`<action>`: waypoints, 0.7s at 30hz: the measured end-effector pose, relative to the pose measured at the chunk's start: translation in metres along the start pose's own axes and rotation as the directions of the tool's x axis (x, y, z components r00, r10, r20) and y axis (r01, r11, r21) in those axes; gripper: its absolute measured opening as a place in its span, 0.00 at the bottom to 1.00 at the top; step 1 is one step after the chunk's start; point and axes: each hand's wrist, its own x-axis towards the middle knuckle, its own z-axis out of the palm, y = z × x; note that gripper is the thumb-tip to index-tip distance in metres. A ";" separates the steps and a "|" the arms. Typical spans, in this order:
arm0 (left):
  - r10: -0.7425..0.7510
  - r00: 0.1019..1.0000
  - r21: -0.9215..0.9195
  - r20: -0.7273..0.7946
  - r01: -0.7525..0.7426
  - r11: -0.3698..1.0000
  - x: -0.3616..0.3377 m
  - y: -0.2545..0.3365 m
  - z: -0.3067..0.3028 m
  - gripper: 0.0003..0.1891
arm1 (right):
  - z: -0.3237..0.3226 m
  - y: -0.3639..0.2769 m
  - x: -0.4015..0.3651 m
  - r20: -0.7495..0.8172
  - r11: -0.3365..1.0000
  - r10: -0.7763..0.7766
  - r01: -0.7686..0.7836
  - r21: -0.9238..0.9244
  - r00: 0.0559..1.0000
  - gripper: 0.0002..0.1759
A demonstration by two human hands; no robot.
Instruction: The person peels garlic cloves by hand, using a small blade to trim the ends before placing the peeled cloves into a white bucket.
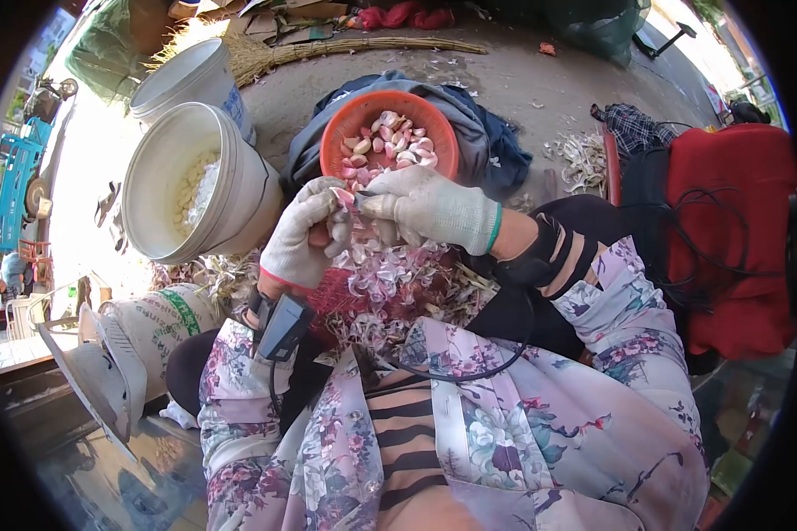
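The gloved fingers (328,212) of the left hand (303,237) are clenched around a pink-skinned garlic clove (343,196), held just above the lap. The fingers of the right hand (434,208), also gloved, pinch against the same clove's tip. Something dark shows at the pinch, too small to make out.

Just beyond the hands, an orange bowl (332,133) holds a shallow layer of unpeeled pinkish cloves and rests on a blue cloth (491,146). To the left, a white bucket (248,190) is tilted toward the person, with pale peeled cloves inside. A second white bucket (205,84) stands behind it, touching it, its inside washed out by glare. Loose purple-white skins (385,279) are heaped on the lap under the hands. The round lens edge cuts off the frame's corners.
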 end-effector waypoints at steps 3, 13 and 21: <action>-0.066 0.998 0.029 -0.012 0.066 0.997 -0.001 -0.001 0.008 0.12 | 0.002 0.005 0.005 -0.065 0.997 -0.003 -0.002 -0.079 0.998 0.16; 0.015 0.999 -0.033 -0.047 -0.017 0.999 0.006 -0.003 0.000 0.21 | 0.001 -0.007 0.002 -0.075 1.000 0.005 -0.006 -0.017 0.997 0.17; 0.120 0.973 0.153 -0.197 -0.090 0.984 0.006 -0.002 -0.002 0.22 | -0.004 0.002 0.005 -0.086 0.999 -0.034 0.034 0.005 0.996 0.17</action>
